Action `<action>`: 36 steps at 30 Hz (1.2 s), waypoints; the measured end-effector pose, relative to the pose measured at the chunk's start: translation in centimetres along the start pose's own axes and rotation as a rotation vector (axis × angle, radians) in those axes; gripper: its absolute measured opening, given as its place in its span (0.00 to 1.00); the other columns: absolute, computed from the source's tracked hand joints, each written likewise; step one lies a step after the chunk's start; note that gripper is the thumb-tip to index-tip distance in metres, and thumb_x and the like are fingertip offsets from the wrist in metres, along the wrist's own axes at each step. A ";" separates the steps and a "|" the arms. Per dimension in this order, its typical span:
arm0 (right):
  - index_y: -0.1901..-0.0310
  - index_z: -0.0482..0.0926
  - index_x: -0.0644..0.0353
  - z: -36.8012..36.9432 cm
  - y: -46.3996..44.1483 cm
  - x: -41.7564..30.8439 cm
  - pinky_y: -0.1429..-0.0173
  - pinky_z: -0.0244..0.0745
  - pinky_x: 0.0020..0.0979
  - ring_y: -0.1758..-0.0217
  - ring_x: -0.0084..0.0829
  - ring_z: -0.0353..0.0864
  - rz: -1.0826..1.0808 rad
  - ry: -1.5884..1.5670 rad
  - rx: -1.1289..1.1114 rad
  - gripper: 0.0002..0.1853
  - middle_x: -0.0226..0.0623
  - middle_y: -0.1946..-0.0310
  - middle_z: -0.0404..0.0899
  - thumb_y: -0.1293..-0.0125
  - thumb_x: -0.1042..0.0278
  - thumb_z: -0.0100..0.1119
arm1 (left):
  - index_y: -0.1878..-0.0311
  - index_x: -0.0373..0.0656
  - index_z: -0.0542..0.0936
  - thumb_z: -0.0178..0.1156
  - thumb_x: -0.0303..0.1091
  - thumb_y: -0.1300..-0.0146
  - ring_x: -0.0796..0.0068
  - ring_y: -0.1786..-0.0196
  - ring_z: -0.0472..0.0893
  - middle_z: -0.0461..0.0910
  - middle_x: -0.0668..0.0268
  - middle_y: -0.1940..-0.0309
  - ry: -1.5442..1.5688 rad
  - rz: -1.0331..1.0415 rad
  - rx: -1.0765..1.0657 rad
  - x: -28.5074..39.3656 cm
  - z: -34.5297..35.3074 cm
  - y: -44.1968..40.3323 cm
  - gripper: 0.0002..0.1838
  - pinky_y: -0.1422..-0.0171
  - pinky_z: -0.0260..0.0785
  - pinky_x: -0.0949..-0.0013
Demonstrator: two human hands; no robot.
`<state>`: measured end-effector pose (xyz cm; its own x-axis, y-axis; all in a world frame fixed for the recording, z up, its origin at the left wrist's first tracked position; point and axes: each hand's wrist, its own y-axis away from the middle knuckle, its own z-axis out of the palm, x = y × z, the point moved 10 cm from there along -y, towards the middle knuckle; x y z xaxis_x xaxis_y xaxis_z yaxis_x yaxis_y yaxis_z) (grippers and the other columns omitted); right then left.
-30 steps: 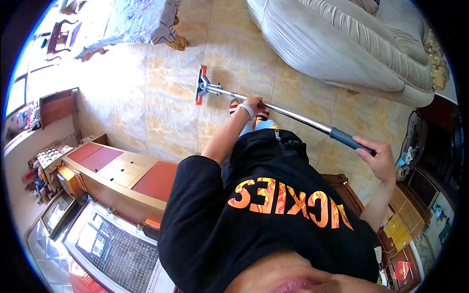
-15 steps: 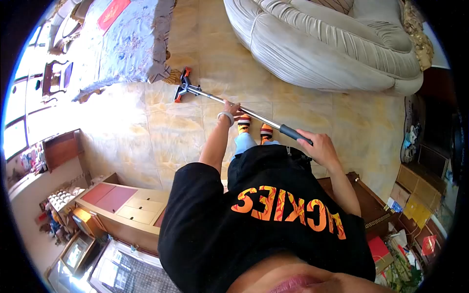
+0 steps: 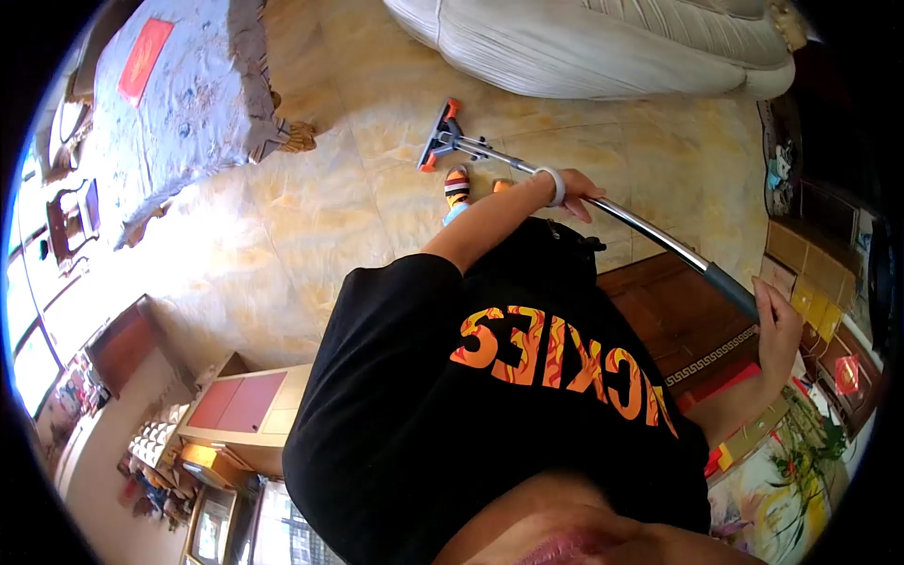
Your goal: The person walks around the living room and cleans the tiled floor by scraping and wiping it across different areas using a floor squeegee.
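A mop (image 3: 650, 229) with a long metal pole slants across the front of my body. Its grey and orange head (image 3: 441, 137) rests on the tiled floor near my sandalled foot (image 3: 457, 185). My left hand (image 3: 571, 193), wearing a pale band at the wrist, is closed around the middle of the pole. Farther right, my right hand (image 3: 778, 330) holds the dark grip (image 3: 732, 290) at the pole's upper end, its fingers partly hidden.
A table with a patterned blue-grey cloth (image 3: 184, 104) stands at upper left, bearing a red sheet (image 3: 146, 61). The pale sofa (image 3: 593, 47) fills the upper right. A wooden cabinet (image 3: 240, 403) is at lower left; cardboard boxes (image 3: 800, 259) are at the right.
The mop head has slid right, away from the cloth-covered table and closer to my feet. Both hands have moved right with the pole, and the view has shifted.
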<state>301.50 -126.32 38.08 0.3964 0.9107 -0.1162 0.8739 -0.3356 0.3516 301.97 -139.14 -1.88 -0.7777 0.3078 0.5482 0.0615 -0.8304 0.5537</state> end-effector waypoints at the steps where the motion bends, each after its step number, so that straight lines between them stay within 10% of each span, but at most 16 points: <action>1: 0.63 0.77 0.63 0.0 0.4 0.2 0.69 0.66 0.23 0.77 0.20 0.69 0.009 -0.047 -0.009 0.13 0.35 0.75 0.77 0.42 0.63 0.50 | 0.61 0.44 0.68 0.48 0.48 0.42 0.81 0.78 0.76 0.77 0.57 0.74 -0.077 0.010 -0.008 0.2 0.1 -0.3 0.17 0.85 0.57 0.79; 10: 0.64 0.78 0.62 3.0 2.7 3.8 0.76 0.62 0.18 0.79 0.16 0.66 0.001 -0.390 -0.046 0.10 0.29 0.77 0.73 0.43 0.67 0.52 | 0.62 0.40 0.71 0.51 0.41 0.44 0.73 0.80 0.76 0.75 0.55 0.68 0.009 0.001 0.218 0.2 -1.2 3.7 0.14 0.81 0.67 0.72; 21: 0.56 0.74 0.61 17.0 1.5 3.5 0.77 0.60 0.20 0.81 0.17 0.63 0.123 -0.489 -0.518 0.14 0.28 0.79 0.69 0.42 0.66 0.49 | 0.63 0.34 0.72 0.43 0.40 0.42 0.63 0.64 0.78 0.73 0.53 0.66 -0.906 -0.089 0.478 -4.9 -9.8 2.9 0.17 0.64 0.73 0.69; 26: 0.51 0.72 0.56 19.5 2.2 6.0 0.78 0.59 0.19 0.82 0.15 0.62 0.300 -0.543 -0.640 0.19 0.26 0.78 0.70 0.47 0.70 0.53 | 0.62 0.33 0.73 0.42 0.44 0.44 0.64 0.71 0.79 0.77 0.54 0.70 -0.538 0.140 0.272 -11.6 -8.9 -5.9 0.21 0.65 0.71 0.65; 31: 0.51 0.72 0.56 25.2 1.5 6.3 0.76 0.59 0.17 0.79 0.13 0.63 0.338 -0.613 -0.749 0.21 0.24 0.73 0.71 0.49 0.71 0.56 | 0.56 0.41 0.71 0.44 0.48 0.46 0.60 0.64 0.77 0.77 0.55 0.69 -0.446 -0.013 0.589 -13.5 -12.8 -0.6 0.22 0.57 0.68 0.64; 33: 0.50 0.71 0.57 27.3 -1.1 3.3 0.76 0.59 0.16 0.78 0.13 0.63 0.259 -0.651 -0.727 0.21 0.24 0.72 0.70 0.49 0.71 0.56 | 0.57 0.41 0.69 0.48 0.46 0.44 0.72 0.73 0.79 0.78 0.63 0.75 -0.769 0.070 0.819 -12.2 -16.4 3.2 0.19 0.69 0.72 0.71; 36: 0.49 0.69 0.60 33.1 -6.6 -1.8 0.75 0.59 0.16 0.78 0.13 0.63 0.069 -0.781 -0.772 0.22 0.23 0.73 0.70 0.48 0.68 0.56 | 0.47 0.43 0.58 0.46 0.28 0.42 0.67 0.68 0.78 0.77 0.56 0.71 0.342 0.323 0.868 -13.0 -20.9 11.2 0.19 0.61 0.72 0.68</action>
<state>304.36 -133.69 5.23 0.7445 0.4011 -0.5337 0.5398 0.1086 0.8347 299.68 -162.19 -15.92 -0.7733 -0.1376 0.6190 0.6340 -0.1801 0.7521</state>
